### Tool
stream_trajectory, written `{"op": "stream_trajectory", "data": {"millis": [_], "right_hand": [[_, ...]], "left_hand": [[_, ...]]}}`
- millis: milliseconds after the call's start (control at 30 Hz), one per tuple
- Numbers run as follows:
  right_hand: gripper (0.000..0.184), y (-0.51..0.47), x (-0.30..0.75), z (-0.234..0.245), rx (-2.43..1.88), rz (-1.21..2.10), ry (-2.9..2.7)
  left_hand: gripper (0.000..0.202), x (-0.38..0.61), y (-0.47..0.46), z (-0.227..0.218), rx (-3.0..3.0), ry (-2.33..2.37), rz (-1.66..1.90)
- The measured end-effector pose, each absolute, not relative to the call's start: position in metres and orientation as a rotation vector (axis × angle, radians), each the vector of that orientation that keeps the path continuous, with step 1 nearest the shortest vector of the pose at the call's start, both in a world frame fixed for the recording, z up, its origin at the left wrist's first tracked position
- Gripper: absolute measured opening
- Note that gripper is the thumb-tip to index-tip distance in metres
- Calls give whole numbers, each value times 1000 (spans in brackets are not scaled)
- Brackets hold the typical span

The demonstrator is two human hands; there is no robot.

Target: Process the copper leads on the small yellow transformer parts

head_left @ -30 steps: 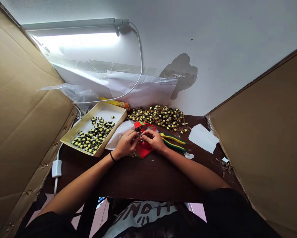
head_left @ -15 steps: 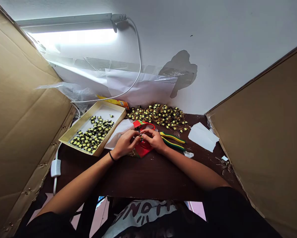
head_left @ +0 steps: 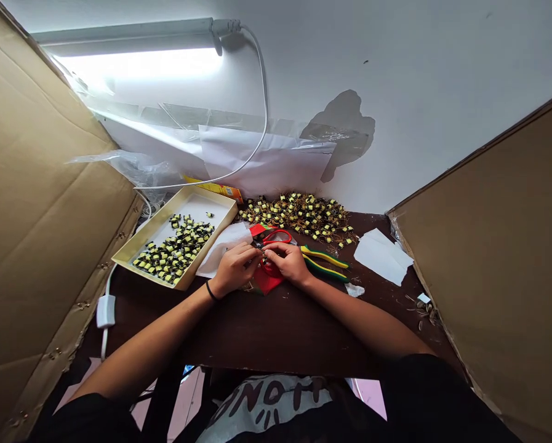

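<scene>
My left hand [head_left: 234, 269] and my right hand [head_left: 289, 263] meet over the middle of the dark table, fingertips nearly touching. Both are closed in a pinch. Between them shows a small yellow-and-black wire-wound coil [head_left: 264, 261], mostly hidden by the fingers. I cannot make out its wires. Beneath the hands lies a red packet [head_left: 270, 282], and just behind them are the red handles of what look like scissors [head_left: 280, 234]. Green-and-yellow handled pliers [head_left: 325, 258] rest right of my right hand.
A shallow cardboard tray [head_left: 206, 202] at the left holds many coils. Against the wall lies a heap of coils with long copper wires [head_left: 298, 212]. White paper [head_left: 381, 255] and scraps [head_left: 426, 307] lie at right. Cardboard walls [head_left: 40, 203] flank the table.
My left fingers have curled in more tightly beside the coil. Both hands stay in the same place on the table; the whole view has shifted slightly.
</scene>
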State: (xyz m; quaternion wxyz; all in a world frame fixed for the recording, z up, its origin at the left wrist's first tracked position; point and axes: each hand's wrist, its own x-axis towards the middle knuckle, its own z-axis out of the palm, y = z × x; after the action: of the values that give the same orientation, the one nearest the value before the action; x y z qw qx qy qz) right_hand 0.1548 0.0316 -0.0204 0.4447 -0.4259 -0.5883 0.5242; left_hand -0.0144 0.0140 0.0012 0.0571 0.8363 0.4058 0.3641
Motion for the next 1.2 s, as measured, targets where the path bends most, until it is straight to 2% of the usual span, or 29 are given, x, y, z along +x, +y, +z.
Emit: {"op": "stream_trajectory", "data": {"millis": [133,367,600,833,1200], "right_hand": [[23,29,153,-19,-1092,1238,-1461],[30,30,154,-20,-1052,1397,-1346],[31,32,156,-22,-998,1466,-1329],[38,31,154,-20,-963,1502,-1275],[47,28,157,-20,-958,1516,-1372]], "left_hand": [[23,-13,14,1,2585,1231,1123],[20,-13,14,0,2465,1401,1081],[13,-14,11,9,2269,1325,1028],[31,-14,12,10,2091,1245,1050],[26,-15,15,11,1805,1137,1068]]}}
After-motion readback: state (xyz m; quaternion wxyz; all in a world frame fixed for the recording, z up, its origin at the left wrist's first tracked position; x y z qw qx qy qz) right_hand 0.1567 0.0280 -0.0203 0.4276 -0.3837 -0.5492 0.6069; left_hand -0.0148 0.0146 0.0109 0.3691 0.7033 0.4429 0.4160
